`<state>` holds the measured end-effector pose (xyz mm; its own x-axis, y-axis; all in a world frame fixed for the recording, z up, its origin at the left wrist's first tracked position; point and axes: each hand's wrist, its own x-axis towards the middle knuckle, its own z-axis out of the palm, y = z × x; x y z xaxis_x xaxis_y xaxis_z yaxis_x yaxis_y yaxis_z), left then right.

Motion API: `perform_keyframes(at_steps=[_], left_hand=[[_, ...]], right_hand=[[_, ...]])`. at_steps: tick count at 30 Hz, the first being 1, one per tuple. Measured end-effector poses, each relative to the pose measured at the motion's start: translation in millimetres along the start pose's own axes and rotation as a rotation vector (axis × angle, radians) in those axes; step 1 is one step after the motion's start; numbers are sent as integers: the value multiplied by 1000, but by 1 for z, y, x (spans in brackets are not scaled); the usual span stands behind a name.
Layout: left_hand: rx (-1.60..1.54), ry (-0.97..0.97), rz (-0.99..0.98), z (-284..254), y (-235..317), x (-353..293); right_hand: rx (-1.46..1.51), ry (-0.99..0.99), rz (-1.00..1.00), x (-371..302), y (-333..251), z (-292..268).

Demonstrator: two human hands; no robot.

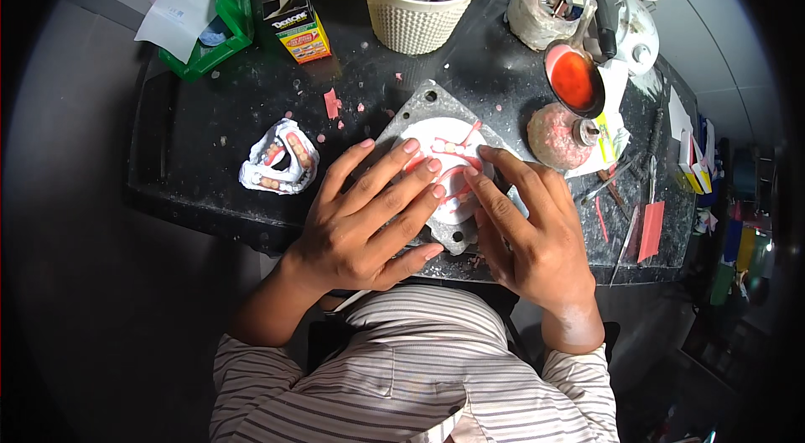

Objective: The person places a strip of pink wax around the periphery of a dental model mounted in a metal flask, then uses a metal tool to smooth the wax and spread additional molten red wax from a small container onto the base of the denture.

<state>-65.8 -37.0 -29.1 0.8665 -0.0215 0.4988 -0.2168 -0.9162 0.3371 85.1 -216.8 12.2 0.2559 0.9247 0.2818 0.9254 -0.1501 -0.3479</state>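
Note:
In front of me a grey metal dental flask (430, 96) lies on the black bench, filled with white plaster (444, 126). Set in the plaster is a denture (450, 148) with pale teeth and pink wax. My left hand (369, 212) rests over its left side, fingers spread, fingertips on the plaster and pink wax. From the right, my right hand (532, 221) reaches in with index and middle fingertips touching the wax edge; its thumb is partly hidden. Neither hand visibly holds anything. A white plaster dental model (281, 158) with pink gums and teeth sits to the left.
Behind stand a woven cream basket (419, 23) of tools, a yellow-black box (302, 32) and a green bin (222, 15). On the right are a dish of red wax (574, 78), a wax-covered spirit lamp (560, 137), a pink wax sheet (651, 231) and carving tools (625, 243).

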Motion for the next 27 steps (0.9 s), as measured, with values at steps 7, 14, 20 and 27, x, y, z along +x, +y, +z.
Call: perform_keyframes(at_steps=[7,14,20,27], left_hand=[[-3,-3,-2,0,0,0],[-61,24,-15,4,-3,-6],[-154,110,-1,10,-6,-7],[-299,135,-15,8,-13,-6]], right_hand=[[-5,-17,6,1,-1,-1],[12,-21,-17,9,-6,-1],[7,-41,-31,11,-6,-1],[0,-36,-37,11,-5,1]])
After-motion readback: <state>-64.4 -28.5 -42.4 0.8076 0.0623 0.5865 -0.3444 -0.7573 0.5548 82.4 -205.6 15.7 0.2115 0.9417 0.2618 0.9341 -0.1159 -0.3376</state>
